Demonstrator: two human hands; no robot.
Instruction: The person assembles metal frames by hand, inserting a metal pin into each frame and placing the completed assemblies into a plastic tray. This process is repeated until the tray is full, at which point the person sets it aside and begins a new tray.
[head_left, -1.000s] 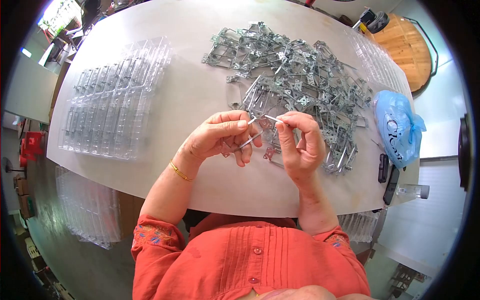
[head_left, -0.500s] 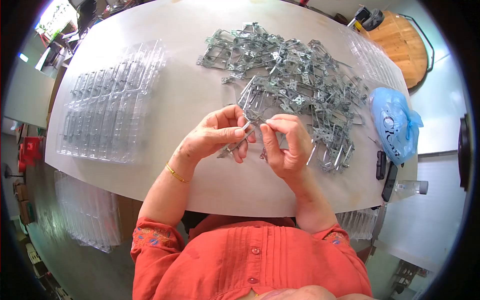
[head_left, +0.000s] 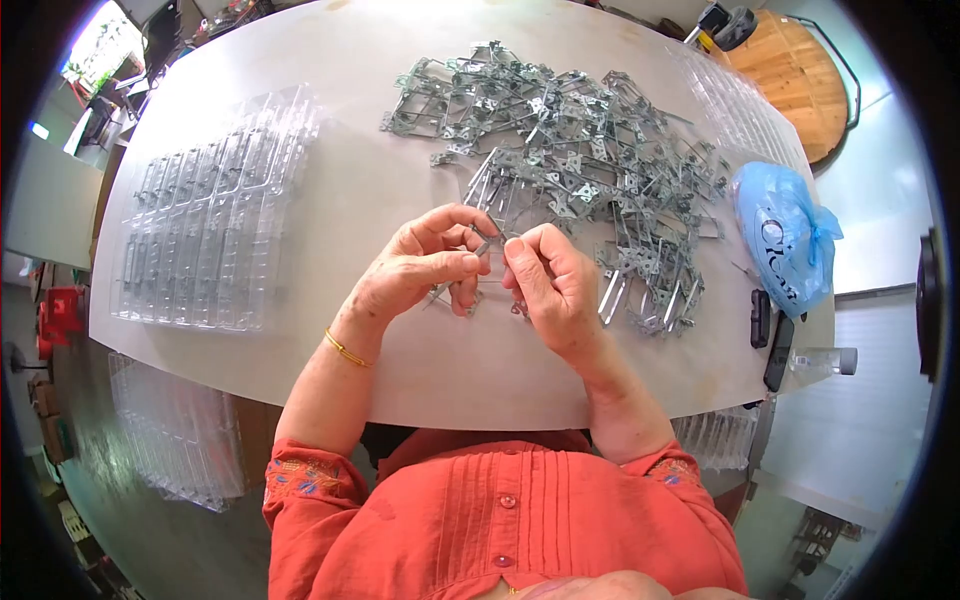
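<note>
My left hand (head_left: 432,262) is closed in a pinch on a small grey metal bracket (head_left: 487,244) with thin rods, held just above the table. Close against it, my right hand (head_left: 550,285) has thumb and forefinger pressed together at the bracket's right end. Its fingertips hide most of what they grip. Beyond both hands spreads a tangled pile of metal brackets (head_left: 560,105), with plates and long thin rods. A few loose pieces lie on the table under my fingers, partly covered.
Stacked clear plastic trays (head_left: 205,220) with metal parts in their slots lie at left. A blue plastic bag (head_left: 785,235), a black phone (head_left: 778,355) and a clear bottle (head_left: 820,361) are at right. More clear trays (head_left: 745,110) lie at the far right.
My right hand has moved left, nearer my left hand, and its thumb has closed over the forefinger. The bracket has shifted slightly in my left fingers. The whole view has moved a little.
</note>
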